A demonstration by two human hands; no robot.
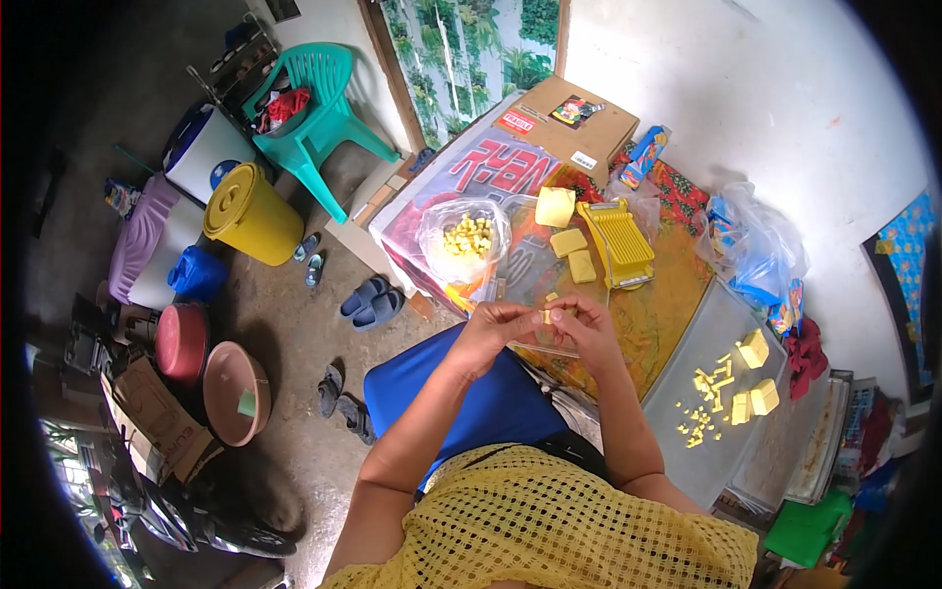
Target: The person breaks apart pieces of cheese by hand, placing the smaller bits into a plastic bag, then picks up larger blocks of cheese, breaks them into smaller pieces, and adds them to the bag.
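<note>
In the middle of the head view, my left hand (493, 332) and my right hand (585, 326) meet, fingertips pinched on a small yellow piece of cheese (548, 316). Fingers partly cover it. Beneath them is a clear tray (530, 280). Thick cheese slices (567, 242) lie on it beyond my hands, below a larger cheese block (555, 206). A yellow slicer (620, 245) with a ridged bed stands to their right. Left of the tray, a bowl lined with clear plastic (432, 240) holds many small cheese cubes (468, 236).
A grey tray (677, 368) on the right carries cheese blocks, sticks and crumbs. Plastic bags (756, 245) and a cardboard box (559, 123) sit at the back. A blue chair (422, 368) is in front of me. Slippers (375, 302), basins and a yellow bucket (257, 216) stand left.
</note>
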